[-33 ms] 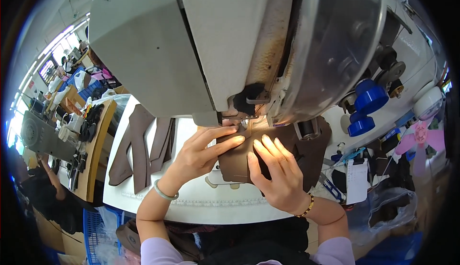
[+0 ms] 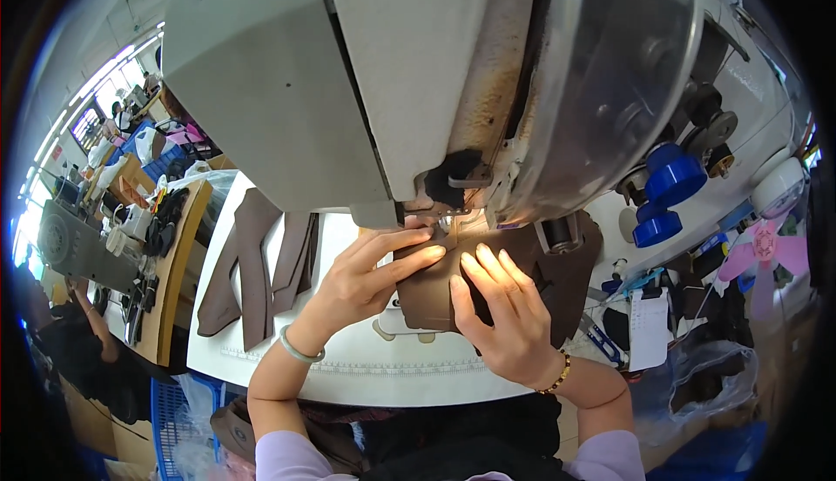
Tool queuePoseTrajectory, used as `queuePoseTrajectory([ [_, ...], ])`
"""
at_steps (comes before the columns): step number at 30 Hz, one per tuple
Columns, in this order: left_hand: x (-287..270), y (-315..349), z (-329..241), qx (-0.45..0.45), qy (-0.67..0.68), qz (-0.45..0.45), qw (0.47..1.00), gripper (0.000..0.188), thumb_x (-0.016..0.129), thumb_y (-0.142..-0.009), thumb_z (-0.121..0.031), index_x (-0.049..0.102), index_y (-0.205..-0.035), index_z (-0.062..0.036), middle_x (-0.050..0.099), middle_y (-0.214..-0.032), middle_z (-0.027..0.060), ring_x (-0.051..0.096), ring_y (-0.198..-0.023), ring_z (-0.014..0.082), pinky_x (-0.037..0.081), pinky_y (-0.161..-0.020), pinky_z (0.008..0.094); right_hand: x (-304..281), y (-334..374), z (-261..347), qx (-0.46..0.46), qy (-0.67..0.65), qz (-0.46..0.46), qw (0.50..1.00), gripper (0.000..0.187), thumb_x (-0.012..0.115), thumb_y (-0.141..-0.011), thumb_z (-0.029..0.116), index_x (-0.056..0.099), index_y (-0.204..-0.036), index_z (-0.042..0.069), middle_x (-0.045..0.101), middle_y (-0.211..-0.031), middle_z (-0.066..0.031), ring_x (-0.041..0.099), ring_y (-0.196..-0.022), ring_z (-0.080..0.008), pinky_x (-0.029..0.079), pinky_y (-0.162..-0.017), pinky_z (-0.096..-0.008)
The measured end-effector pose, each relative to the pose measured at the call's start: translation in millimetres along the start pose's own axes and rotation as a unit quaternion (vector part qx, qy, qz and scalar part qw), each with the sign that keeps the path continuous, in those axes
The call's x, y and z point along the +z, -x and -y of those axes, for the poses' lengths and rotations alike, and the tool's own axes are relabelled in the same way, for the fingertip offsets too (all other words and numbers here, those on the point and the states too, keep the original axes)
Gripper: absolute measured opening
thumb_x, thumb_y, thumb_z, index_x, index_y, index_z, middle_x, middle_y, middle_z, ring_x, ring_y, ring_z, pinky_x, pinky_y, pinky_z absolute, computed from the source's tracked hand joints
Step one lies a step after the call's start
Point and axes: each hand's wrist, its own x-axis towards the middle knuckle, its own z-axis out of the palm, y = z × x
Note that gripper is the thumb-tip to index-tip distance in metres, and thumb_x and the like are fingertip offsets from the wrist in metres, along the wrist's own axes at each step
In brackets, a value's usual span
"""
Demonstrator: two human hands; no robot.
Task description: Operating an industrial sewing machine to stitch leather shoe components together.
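A brown fabric piece (image 2: pixel 425 302) lies on the white sewing table (image 2: pixel 396 376), its far edge beneath the head of a sewing machine (image 2: pixel 279 89). My left hand (image 2: pixel 359 274) rests at the fabric's left edge, index finger and thumb stretched toward the lit presser foot (image 2: pixel 448 225). Flat on the cloth, just right of the foot, lies my right hand (image 2: pixel 512 320) with its fingers out. Neither hand grips anything. More brown cloth extends right, beyond my right hand. The needle tip is too small to make out.
Brown fabric strips (image 2: pixel 255 263) lie on the table at left. Blue tension knobs (image 2: pixel 675 176) stick out at the machine's right. A pink fan (image 2: pixel 765 242), scissors (image 2: pixel 601 339) and a plastic bag (image 2: pixel 718 376) are farther right. A co-worker's arm (image 2: pixel 96 320) shows at far left.
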Motion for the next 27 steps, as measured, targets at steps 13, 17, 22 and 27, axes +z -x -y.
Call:
queuePoseTrajectory([
  [13,3.3,-0.1,1.0,-0.023,0.013,0.0,1.0,0.061,0.056,-0.061,0.013,0.066,-0.117,-0.0105,0.059,-0.116,0.0114,0.059,-0.109,0.0297,0.051,-0.09,0.0394,3.8,-1.2,-7.0,0.003,-0.003,-0.013,1.0,0.019,0.06,-0.082,0.005,0.061,-0.1,0.002,0.063,-0.106,-0.0183,0.064,-0.096,-0.027,0.051,-0.088,-0.0405],
  [17,3.2,-1.6,0.8,-0.033,0.029,-0.003,0.999,0.064,0.053,-0.06,0.014,0.067,-0.117,-0.0116,0.059,-0.116,0.0119,0.059,-0.111,0.0302,0.052,-0.091,0.0394,4.8,-0.1,-6.2,0.002,0.001,-0.013,1.0,0.019,0.061,-0.081,0.005,0.061,-0.1,0.002,0.063,-0.106,-0.0182,0.064,-0.095,-0.0269,0.051,-0.088,-0.0407],
  [22,2.8,-0.5,1.4,-0.031,0.034,-0.01,0.999,0.064,0.054,-0.06,0.014,0.067,-0.117,-0.0118,0.06,-0.117,0.0122,0.06,-0.109,0.0305,0.053,-0.089,0.0386,3.7,-2.3,-5.3,0.005,-0.005,-0.007,1.0,0.021,0.061,-0.08,0.005,0.061,-0.101,0.002,0.062,-0.105,-0.0177,0.063,-0.095,-0.0265,0.051,-0.087,-0.0406],
  [27,3.5,-2.6,1.3,-0.027,0.029,-0.006,0.999,0.064,0.053,-0.06,0.014,0.066,-0.117,-0.0115,0.059,-0.117,0.0122,0.06,-0.109,0.0308,0.054,-0.089,0.0386,4.1,-1.8,-6.9,0.004,0.001,-0.007,1.0,0.022,0.061,-0.079,0.005,0.061,-0.101,0.002,0.062,-0.107,-0.0175,0.063,-0.094,-0.0259,0.051,-0.086,-0.0405],
])
